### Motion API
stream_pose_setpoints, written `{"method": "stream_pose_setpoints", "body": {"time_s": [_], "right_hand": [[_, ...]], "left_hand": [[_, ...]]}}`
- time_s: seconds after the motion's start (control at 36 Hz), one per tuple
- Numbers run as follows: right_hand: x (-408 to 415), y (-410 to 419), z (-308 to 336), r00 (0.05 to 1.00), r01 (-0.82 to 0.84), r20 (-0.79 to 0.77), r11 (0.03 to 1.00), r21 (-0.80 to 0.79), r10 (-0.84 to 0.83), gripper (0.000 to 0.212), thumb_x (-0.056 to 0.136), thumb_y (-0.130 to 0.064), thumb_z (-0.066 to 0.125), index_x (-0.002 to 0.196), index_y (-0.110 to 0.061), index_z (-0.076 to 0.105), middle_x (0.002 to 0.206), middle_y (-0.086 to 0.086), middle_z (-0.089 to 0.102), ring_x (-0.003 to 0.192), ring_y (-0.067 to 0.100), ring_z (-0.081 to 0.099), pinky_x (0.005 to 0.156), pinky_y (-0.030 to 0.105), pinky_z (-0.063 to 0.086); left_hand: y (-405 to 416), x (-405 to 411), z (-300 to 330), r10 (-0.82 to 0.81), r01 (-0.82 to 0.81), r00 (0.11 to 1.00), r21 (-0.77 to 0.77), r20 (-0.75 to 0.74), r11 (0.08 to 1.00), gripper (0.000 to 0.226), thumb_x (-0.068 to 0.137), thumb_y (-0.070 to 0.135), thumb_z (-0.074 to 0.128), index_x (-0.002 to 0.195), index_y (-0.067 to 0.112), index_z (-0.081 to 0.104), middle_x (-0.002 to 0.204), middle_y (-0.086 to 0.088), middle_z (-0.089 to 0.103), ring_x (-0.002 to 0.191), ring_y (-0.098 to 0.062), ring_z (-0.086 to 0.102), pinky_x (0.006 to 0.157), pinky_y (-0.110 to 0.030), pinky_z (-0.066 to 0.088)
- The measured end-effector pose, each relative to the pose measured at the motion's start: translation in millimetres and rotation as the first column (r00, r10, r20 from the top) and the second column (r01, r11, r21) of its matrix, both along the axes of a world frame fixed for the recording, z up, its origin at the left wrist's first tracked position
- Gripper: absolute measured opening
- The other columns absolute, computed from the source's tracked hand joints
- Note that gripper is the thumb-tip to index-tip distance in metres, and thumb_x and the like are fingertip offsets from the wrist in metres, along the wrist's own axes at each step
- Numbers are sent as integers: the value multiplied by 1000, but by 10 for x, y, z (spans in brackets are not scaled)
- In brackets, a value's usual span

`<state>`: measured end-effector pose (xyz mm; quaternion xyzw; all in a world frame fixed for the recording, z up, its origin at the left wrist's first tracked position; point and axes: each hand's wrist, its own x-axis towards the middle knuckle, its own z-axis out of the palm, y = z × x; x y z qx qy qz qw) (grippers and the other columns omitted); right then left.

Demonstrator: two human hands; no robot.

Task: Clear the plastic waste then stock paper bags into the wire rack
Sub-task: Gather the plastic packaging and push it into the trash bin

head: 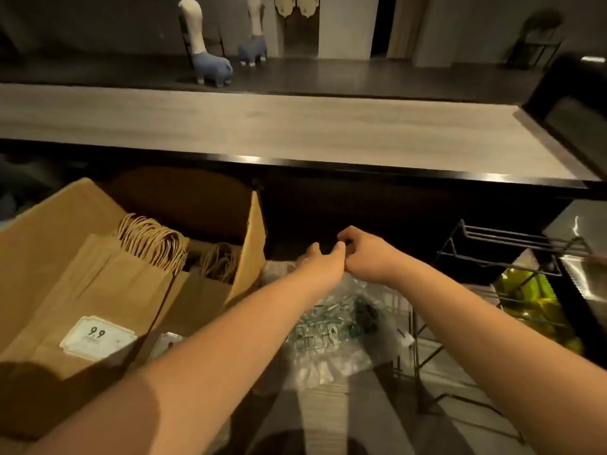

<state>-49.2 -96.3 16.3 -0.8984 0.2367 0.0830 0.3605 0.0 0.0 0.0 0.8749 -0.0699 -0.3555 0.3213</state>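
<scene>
Behind the counter, my left hand (323, 257) and right hand (364, 251) meet, fingers curled over the clear plastic waste (331, 326) on the floor (grip unclear), while paper bags (98, 290) wait boxed, the wire rack (505, 251) unstocked.

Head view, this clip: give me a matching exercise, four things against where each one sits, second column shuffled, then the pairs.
Things:
1. brown paper bags with twisted handles
2. crumpled clear plastic wrap
3. black wire rack
4. two blue-and-white long-necked animal figures

Places:
A. far side, beyond the long wooden counter
B. right of the hands, on the floor
C. inside the open cardboard box, left
D. below both forearms, on the floor

Pairs: 1-C, 2-D, 3-B, 4-A
</scene>
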Motion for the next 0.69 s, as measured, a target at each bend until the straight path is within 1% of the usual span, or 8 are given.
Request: {"method": "stream_pose_setpoints", "body": {"time_s": [0.11, 0.22, 0.31, 0.39, 0.44, 0.5, 0.58, 0.69], "right_hand": [[23, 128, -213, 977, -106, -209, 962, -252, 53, 59, 96, -39, 54, 148, -25, 30, 142, 10, 45, 124, 31, 50, 96, 40, 45], [18, 334, -508, 926, -227, -370, 885, -405, 68, 82, 86, -34, 68, 152, -27, 19, 155, 9, 21, 142, 36, 23, 103, 47, 42], [34, 458, -659, 882, -326, -461, 827, -458, 92, 89, 86, -29, 68, 154, -28, 11, 160, 10, 7, 146, 40, 9, 108, 51, 37], [36, 476, -770, 864, -406, -488, 746, -528, 124, 86, 93, -32, 58, 156, -27, 0, 162, 13, -17, 147, 46, -9, 116, 61, 20], [28, 425, -861, 857, -435, -496, 707, -557, 137, 85, 96, -35, 53, 156, -29, -7, 159, 13, -28, 145, 48, -17, 117, 64, 9], [11, 360, -973, 848, -443, -512, 713, -544, 137, 94, 94, -36, 57, 155, -29, -14, 157, 15, -31, 144, 48, -19, 117, 64, 5], [-12, 282, -1107, 823, -428, -557, 768, -477, 113, 125, 81, -37, 76, 150, -28, -28, 160, 16, -24, 146, 47, -13, 118, 62, 5], [28, 207, -1194, 799, -400, -594, 822, -404, 97, 141, 70, -42, 85, 148, -25, -32, 163, 16, -5, 148, 45, -3, 117, 58, 14]], "left_hand": [[23, -85, -304, -59, 18, 992, 330, 114, 944, 56, 99, 54, 18, 152, 40, 4, 161, 2, -9, 147, -28, -9, 117, -56, 5], [277, -113, -759, -16, -5, 996, 241, 87, 971, 67, 99, 44, 38, 151, 40, -3, 160, -1, -17, 147, -34, -10, 117, -54, 12], [483, -112, -1047, -185, 136, 978, 373, 98, 918, 91, 89, 42, 52, 147, 44, -18, 157, -3, -27, 145, -35, -18, 117, -57, 9], [616, -97, -1184, -262, 163, 946, 419, 192, 893, 99, 89, 28, 63, 151, 34, -14, 160, -12, -15, 147, -38, -8, 118, -52, 8], [662, -100, -1174, -308, 210, 941, 474, 138, 855, 108, 89, 21, 66, 145, 41, -24, 158, -11, -22, 146, -36, -17, 117, -55, 5], [634, -117, -1176, -346, 259, 933, 490, 95, 832, 119, 86, 18, 70, 138, 48, -32, 155, -9, -31, 143, -36, -25, 114, -60, 3], [600, -122, -1198, -347, 272, 935, 471, 77, 839, 128, 81, 12, 74, 136, 48, -36, 154, -11, -33, 142, -37, -26, 114, -64, 3], [597, -35, -1274, -369, 291, 928, 519, 51, 803, 144, 67, 33, 87, 132, 46, -42, 156, -11, -29, 143, -38, -21, 113, -65, 8]]}}
